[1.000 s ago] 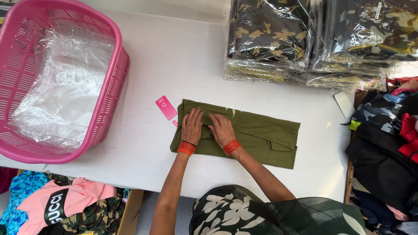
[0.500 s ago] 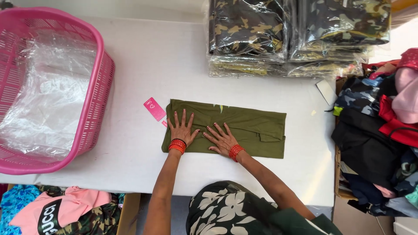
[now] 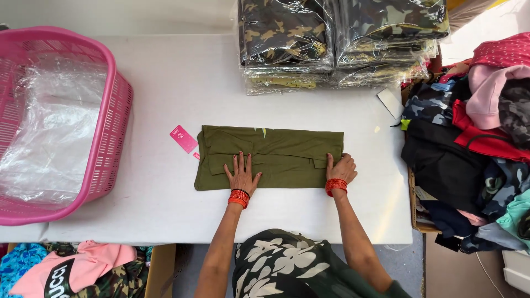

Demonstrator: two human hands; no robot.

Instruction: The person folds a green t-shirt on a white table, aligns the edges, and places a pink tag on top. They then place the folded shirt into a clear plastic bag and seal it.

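Observation:
An olive green garment [image 3: 276, 152] lies folded into a long strip across the middle of the white table [image 3: 182, 77]. My left hand [image 3: 242, 175] presses flat on its near middle, fingers spread. My right hand [image 3: 340, 168] grips the garment's right end, thumb on top of the cloth. Both wrists wear red bangles. A small pink tag [image 3: 183, 138] lies on the table just left of the garment.
A pink plastic basket [image 3: 113, 105] lined with clear plastic bags stands at the left. Stacks of bagged camouflage garments [image 3: 331, 38] sit at the back. A heap of loose clothes [image 3: 475, 138] lies at the right, more clothes under the table at lower left.
My right hand has slid from the garment's middle out to its right end. My left hand has shifted right toward the middle. The view has shifted slightly.

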